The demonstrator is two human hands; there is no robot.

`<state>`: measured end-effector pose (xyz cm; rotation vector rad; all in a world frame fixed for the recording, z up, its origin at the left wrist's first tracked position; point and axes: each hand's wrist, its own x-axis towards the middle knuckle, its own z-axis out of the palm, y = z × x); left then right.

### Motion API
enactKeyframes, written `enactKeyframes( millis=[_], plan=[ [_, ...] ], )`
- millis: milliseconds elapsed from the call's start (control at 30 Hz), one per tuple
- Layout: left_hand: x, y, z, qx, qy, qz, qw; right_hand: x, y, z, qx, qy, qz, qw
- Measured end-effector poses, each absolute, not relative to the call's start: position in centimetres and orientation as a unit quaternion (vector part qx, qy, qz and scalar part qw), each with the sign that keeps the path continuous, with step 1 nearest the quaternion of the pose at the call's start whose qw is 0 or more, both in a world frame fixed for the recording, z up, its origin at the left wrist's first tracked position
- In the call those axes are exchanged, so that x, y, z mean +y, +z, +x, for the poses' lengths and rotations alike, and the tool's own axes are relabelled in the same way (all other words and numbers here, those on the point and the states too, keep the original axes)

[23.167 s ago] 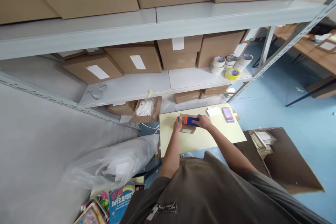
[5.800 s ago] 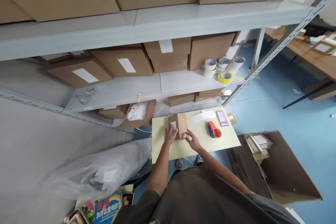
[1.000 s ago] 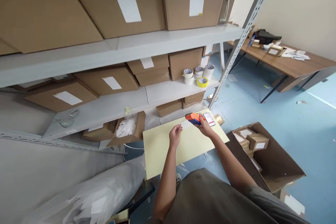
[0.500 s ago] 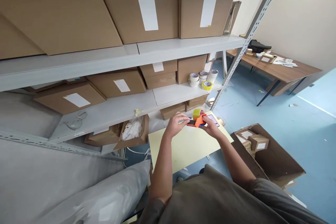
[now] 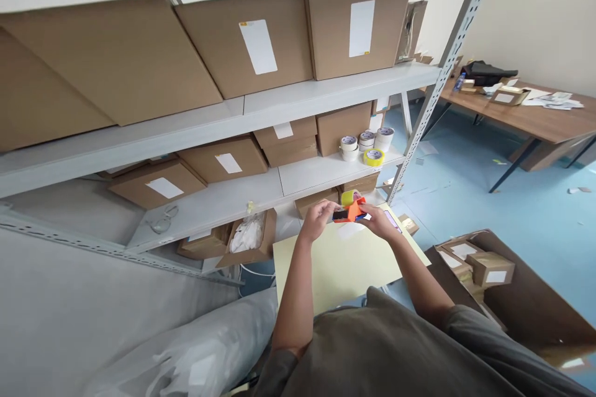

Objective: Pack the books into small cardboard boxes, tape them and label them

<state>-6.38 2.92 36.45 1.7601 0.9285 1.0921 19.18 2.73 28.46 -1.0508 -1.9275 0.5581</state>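
Above the pale yellow tabletop, an orange tape dispenser is held up between my two hands. A roll of yellow tape sits on its far side, and its near left end is dark. My right hand grips the dispenser from the right, with the fingers partly hidden beneath. At the left end, my left hand has its fingers pinched together against the dispenser's dark part; whether a tape end is between them is too small to tell. A phone-like flat thing lies beyond my right wrist.
Ahead stands a grey shelf rack with cartons, white tape rolls and a yellow tape roll. An open carton holding small boxes is at the right. A large grey plastic bag bulges at the left.
The head view has shifted, so the rack and table appear a little lower and farther right. Both hands stay at the tape dispenser, with little change in grip.
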Motion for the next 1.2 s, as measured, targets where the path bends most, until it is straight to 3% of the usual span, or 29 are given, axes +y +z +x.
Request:
enactKeyframes(
  millis=[567, 1000, 1200],
  plan=[
    [3.1, 36.2, 1.8, 0.495, 0.583, 0.644, -0.007, 10.2, 29.9, 24.1, -0.808, 0.297, -0.325, 0.391],
    [3.4, 37.0, 1.2, 0.605, 0.550, 0.574, 0.042, 13.6, 30.8, 22.8, -0.826, 0.336, -0.262, 0.368],
    [3.3, 37.0, 0.9, 0.625, 0.554, 0.549, 0.018, 14.1, 29.9, 23.0, -0.816, 0.371, -0.243, 0.372]
  ],
)
